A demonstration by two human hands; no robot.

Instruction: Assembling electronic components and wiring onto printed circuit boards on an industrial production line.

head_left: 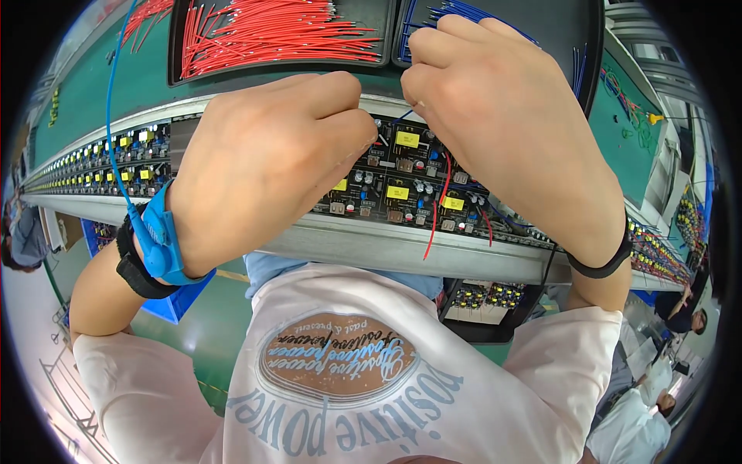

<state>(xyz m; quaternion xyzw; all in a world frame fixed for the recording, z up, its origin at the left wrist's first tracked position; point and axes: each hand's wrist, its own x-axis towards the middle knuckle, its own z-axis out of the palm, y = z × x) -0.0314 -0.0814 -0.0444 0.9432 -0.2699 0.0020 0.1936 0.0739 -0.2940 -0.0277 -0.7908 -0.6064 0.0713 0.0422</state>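
Note:
My left hand (282, 151) is closed, its fingertips curled above a row of black circuit boards (398, 166) with yellow block components. Whatever its fingers pinch, if anything, is hidden behind the knuckles. To its right my right hand (498, 116) is also closed, knuckles up. A short blue wire (402, 117) shows just under the right fingertips, between the two hands, and seems pinched there. Red wires (434, 228) stand up from boards below my right hand and hang over the rail's near edge. A blue strap with a cord (158, 243) circles my left wrist.
Beyond the boards lie a black tray of red wires (278, 35) and a black tray (398, 54) with blue wires. A metal rail (371, 240) runs along the near side. Below are a blue bin (174, 305) and a black crate of boards (487, 332). People work at right.

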